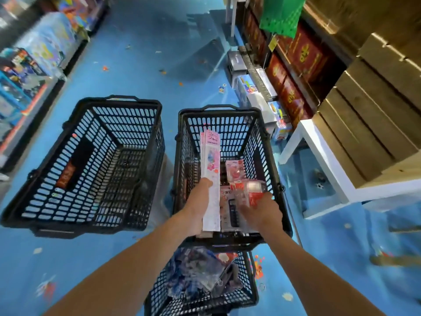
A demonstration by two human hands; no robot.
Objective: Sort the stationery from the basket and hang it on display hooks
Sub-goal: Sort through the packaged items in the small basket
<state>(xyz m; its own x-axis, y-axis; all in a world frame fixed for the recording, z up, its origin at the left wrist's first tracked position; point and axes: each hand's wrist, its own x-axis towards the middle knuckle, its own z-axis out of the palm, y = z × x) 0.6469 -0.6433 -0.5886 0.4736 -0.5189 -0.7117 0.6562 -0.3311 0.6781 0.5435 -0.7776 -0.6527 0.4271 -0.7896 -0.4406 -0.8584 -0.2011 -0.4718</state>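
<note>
Nearest basket (159,290), under the wrists: loose blue packets. Left hand (200,201) grips a stack of long pink packs (211,169) by its low end, over the middle basket (227,131). Top-heavy, so it may fan out and slip. Right hand (259,210) is down on red-and-clear packets (252,190), blurred; grip not readable. Packets could snag on the mesh. Far-left basket (127,119): one dark pack. No hooks visible.

The long flat card pack (211,160) held in the fingers of the left hand (200,206) is white and pink with cartoon print. Just past the fingers of the right hand (262,213) is a red-and-clear plastic pack (252,192). The slotted plastic basket (227,131) around both is black. The glossy floor (148,65) is blue, flecked orange and white.
</note>
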